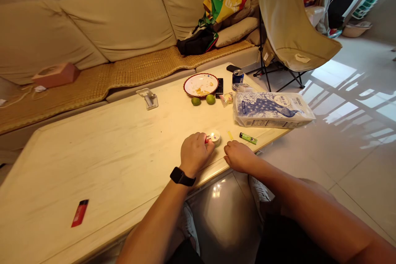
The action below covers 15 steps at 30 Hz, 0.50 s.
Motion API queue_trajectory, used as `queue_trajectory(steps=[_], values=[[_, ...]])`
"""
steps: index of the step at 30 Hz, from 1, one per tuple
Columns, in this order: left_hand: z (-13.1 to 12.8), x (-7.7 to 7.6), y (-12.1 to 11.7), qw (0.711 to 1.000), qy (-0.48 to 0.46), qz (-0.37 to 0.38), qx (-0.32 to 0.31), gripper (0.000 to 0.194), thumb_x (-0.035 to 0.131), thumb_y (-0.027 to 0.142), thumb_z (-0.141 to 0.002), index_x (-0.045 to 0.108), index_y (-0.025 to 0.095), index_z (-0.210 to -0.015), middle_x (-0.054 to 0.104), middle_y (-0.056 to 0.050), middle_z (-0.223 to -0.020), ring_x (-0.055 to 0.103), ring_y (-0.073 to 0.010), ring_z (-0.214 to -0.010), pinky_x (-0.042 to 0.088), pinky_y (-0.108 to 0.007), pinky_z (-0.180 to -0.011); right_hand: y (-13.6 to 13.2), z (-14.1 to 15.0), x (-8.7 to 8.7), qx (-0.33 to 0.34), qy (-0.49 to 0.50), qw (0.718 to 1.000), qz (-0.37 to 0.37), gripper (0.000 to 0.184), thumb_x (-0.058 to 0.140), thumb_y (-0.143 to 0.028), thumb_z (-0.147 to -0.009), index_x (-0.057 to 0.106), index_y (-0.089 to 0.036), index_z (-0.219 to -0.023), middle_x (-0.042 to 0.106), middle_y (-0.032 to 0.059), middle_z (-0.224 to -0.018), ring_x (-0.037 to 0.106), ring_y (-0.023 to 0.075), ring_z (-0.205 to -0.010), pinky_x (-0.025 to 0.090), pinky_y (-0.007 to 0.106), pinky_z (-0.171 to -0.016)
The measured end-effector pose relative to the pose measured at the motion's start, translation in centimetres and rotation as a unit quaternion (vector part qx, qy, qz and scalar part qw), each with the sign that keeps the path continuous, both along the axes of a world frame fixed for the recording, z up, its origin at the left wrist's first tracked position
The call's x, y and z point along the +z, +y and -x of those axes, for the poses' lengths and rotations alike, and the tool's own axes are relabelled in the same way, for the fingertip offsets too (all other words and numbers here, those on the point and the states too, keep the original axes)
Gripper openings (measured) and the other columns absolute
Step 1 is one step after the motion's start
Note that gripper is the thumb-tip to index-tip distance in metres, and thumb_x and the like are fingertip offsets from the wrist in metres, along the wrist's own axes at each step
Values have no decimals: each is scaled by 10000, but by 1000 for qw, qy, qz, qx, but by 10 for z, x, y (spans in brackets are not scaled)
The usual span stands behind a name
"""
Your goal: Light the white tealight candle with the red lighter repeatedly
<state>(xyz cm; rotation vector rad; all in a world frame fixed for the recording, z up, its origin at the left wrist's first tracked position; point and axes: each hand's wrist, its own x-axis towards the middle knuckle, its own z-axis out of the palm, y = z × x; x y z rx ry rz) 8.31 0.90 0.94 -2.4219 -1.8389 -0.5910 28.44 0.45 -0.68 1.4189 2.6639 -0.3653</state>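
My left hand [194, 153], with a black watch at the wrist, is closed around a red lighter [207, 138], most of it hidden by the fingers. A small bright flame shows at the lighter's tip, against a round, pale candle [216, 139] on the table. My right hand [240, 156] rests at the table's near edge, fingers curled together; whatever they hold, if anything, is hidden. Just beyond its fingertips lies a small yellow strip [230, 135]. To its right is a green lighter [248, 138].
The pale table [123, 148] bears another red lighter [79, 213], a plate [201, 84] with food scraps, two green fruits [210, 99], a blue can [237, 77] and a large tissue pack [274, 109]. A sofa [123, 29] and folding chair [293, 29] stand behind.
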Motion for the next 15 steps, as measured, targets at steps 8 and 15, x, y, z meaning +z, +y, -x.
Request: queue_trajectory(steps=[8, 15], values=[[1, 0, 0, 1000, -24, 0, -1, 145, 567, 310, -916, 582, 213, -809, 640, -89, -795, 571, -255, -772, 392, -383, -703, -1, 0, 1, 3, 5, 1000, -11, 286, 531, -301, -989, 720, -112, -1090, 708, 173, -1082, 627, 293, -1068, 467, 369, -947], [8, 5, -3, 995, -96, -6, 36, 262, 491, 393, -979, 526, 223, -782, 610, -61, -769, 553, -231, -739, 382, -361, -688, 0, 0, 0, -1, 3, 1000, -4, 279, 547, -303, -986, 714, -112, -1103, 703, 173, -1094, 624, 298, -1082, 469, 374, -941]])
